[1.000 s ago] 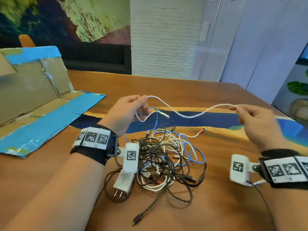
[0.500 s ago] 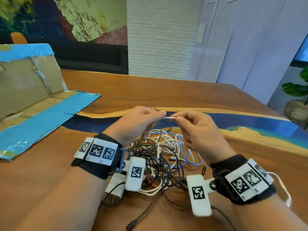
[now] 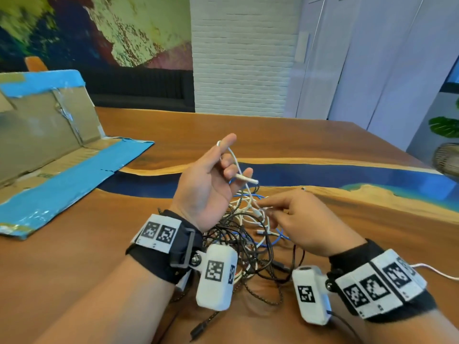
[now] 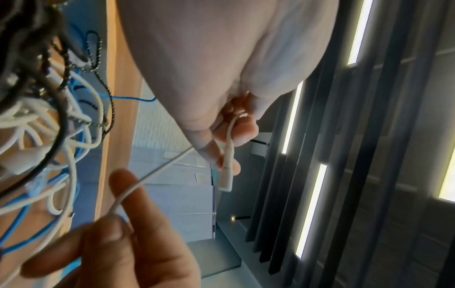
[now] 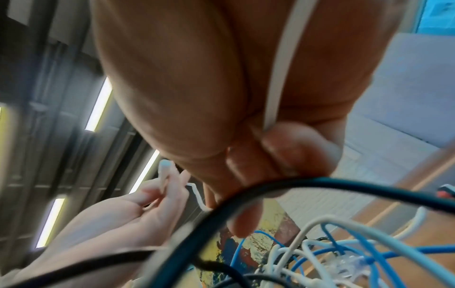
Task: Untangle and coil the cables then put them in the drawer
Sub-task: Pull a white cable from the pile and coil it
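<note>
Cables [image 3: 250,234] lie tangled on the counter [image 3: 347,150] under my hands. My left hand [image 3: 208,180], at 12 o'clock of the heap, curls round the white cable [image 3: 238,167] near its plug; my right hand [image 3: 300,219], at 3 o'clock, pinches it lower.

The left hand [image 3: 206,180] covers the white cable [image 3: 244,179] where it crosses the palm, and the right hand [image 3: 301,220] hides whatever its fingertips pinch in the cable tangle [image 3: 250,239]. Both wrist cameras blur the nearer cables. The cardboard box [image 3: 37,135] runs off the frame's left edge, the potted plant [image 3: 445,126] off the right.
</note>
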A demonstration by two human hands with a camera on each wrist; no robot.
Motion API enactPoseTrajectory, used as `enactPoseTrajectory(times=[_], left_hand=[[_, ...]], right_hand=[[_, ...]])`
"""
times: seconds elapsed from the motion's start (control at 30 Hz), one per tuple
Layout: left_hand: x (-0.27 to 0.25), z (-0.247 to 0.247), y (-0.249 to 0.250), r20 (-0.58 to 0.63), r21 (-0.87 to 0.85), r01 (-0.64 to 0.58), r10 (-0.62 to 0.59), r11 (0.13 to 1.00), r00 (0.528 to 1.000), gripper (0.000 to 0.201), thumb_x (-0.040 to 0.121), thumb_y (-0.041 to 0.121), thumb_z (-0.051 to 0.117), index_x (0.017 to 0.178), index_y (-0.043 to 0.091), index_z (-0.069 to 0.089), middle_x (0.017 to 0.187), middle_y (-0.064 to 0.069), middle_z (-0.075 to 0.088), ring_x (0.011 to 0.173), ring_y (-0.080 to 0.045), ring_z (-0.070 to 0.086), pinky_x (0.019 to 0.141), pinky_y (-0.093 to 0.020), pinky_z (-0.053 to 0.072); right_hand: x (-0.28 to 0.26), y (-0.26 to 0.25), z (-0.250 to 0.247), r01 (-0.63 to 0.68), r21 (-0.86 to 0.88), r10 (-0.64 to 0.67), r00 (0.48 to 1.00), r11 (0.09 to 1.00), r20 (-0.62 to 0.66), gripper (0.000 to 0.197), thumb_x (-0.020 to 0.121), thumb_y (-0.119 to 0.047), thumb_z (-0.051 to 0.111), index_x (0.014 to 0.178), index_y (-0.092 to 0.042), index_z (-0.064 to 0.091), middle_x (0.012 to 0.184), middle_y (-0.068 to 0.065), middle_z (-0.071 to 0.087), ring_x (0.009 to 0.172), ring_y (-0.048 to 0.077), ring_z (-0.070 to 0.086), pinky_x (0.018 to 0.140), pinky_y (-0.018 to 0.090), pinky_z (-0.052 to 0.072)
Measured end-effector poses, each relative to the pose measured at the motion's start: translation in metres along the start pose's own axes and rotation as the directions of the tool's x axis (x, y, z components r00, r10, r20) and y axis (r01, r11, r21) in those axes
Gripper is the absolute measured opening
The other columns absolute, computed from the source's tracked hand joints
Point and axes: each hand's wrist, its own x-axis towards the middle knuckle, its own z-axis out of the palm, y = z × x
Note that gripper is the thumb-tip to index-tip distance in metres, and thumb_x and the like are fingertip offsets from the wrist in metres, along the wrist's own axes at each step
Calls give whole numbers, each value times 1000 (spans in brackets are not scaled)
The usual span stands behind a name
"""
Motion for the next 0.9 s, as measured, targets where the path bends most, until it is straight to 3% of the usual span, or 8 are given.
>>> enactPoseTrajectory(times=[0.1, 0.27, 0.33, 0.47, 0.53, 0.63, 0.8, 0.9], left_hand=[[0, 2, -4, -30, -4, -29, 29, 1000, 999, 40, 111, 28, 40, 150, 21, 49, 73, 4, 44, 58, -10, 42, 69, -30, 56], [0, 3, -9, -59, 156, -24, 33, 987, 998, 40, 110, 39, 42, 149, 36, 50, 86, 6, 64, 60, -8, 38, 55, -24, 33], [1, 4, -12, -63, 153, -38, 48, 988, 997, 37, 110, 38, 42, 145, 35, 55, 99, 3, 70, 66, -9, 47, 62, -25, 39], [1, 5, -12, -32, 290, -68, 80, 955, 996, 33, 111, 34, 38, 132, 29, 63, 108, -1, 74, 99, -16, 68, 99, -35, 48], [-2, 3, -15, 13, 482, -72, 75, 873, 997, 32, 111, 31, 38, 127, 24, 65, 94, -6, 75, 95, -18, 69, 93, -31, 51], [-1, -5, -22, 55, 745, -63, 32, 664, 998, 31, 111, 25, 42, 126, 18, 68, 62, -3, 58, 61, -14, 56, 63, -22, 48], [1, -10, -24, 34, 882, 58, -185, 467, 982, 36, 110, 35, 46, 109, 14, 75, 53, 0, 42, 48, -17, 39, 51, -29, 44], [-4, -5, -16, 84, 840, 83, -279, 536, 957, 49, 111, 33, 40, 85, 6, 72, 50, -3, 32, 44, -18, 31, 53, -29, 43]], right_hand=[[-6, -9, 4, 29, -16, -28, 999, 999, 18, 29, 101, -17, 56, 117, -33, 74, 73, -18, 66, 72, -4, 63, 65, 10, 46], [-11, -18, 2, 39, -53, -35, 996, 998, 84, 26, 103, -23, 55, 120, -35, 71, 77, -9, 74, 77, 2, 67, 71, 18, 49], [-12, -19, 1, 73, -92, -58, 985, 993, 163, 38, 100, -13, 54, 125, -38, 69, 83, -11, 74, 82, 3, 64, 73, 18, 48], [-14, -20, 3, 134, -122, -100, 962, 983, 252, 51, 98, -9, 52, 128, -48, 65, 100, -17, 76, 94, 0, 64, 85, 20, 51], [-12, -19, 2, 139, -73, -125, 978, 988, 170, 41, 99, -11, 56, 119, -41, 73, 89, -17, 75, 87, 0, 66, 79, 21, 51], [-11, -16, -2, 179, 45, -179, 984, 983, -14, 31, 96, -9, 61, 104, -32, 79, 80, -19, 73, 79, -4, 66, 72, 18, 47], [-9, -7, -5, 307, 132, -257, 918, 943, -301, 32, 92, -1, 63, 96, -28, 80, 85, -14, 77, 87, 2, 72, 78, 25, 56], [-3, 5, -11, 324, 174, -221, 871, 930, -438, 28, 92, 1, 65, 94, -22, 80, 84, -9, 77, 86, 7, 74, 81, 29, 59]])
